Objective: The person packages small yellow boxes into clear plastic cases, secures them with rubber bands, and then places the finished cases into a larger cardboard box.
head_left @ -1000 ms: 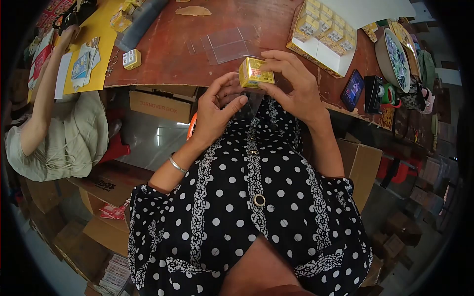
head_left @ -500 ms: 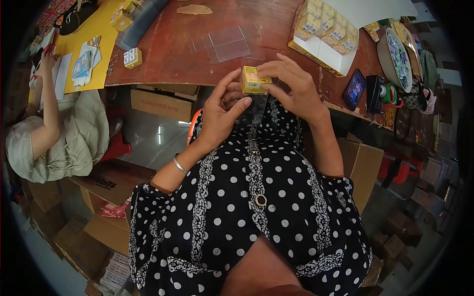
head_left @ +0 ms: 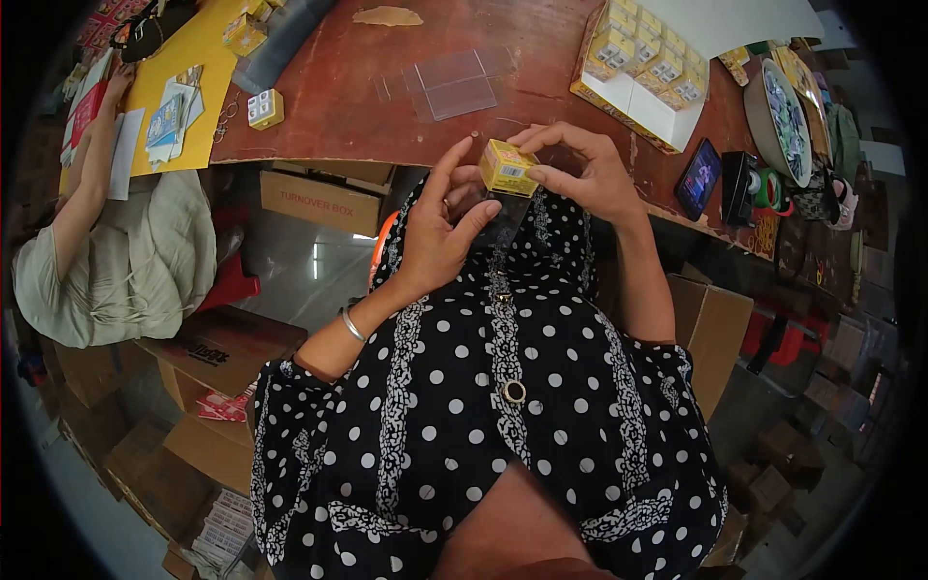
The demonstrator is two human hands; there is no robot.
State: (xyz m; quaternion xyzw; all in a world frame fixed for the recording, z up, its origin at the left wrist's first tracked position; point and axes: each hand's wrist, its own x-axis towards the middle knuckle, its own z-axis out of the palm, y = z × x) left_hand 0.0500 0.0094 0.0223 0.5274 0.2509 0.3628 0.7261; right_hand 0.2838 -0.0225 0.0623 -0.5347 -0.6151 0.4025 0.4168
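Observation:
A small yellow box with a barcode on one face is held over the table's front edge. My right hand pinches its right side between thumb and fingers. Just left of the box is my left hand, its fingers spread and curved, with a gap between thumb and index finger. Clear plastic shows below the box, and what bears on it is hard to make out. Beyond my hands, a folded clear plastic sheet lies on the red-brown table.
A carton of yellow boxes stands at the back right, near a phone and a bowl. One small box sits left. A co-worker's arm reaches over the yellow surface at far left.
The yellow box has tilted and shifted slightly right with my right hand. My left hand has opened away from it. The co-worker's hand has moved.

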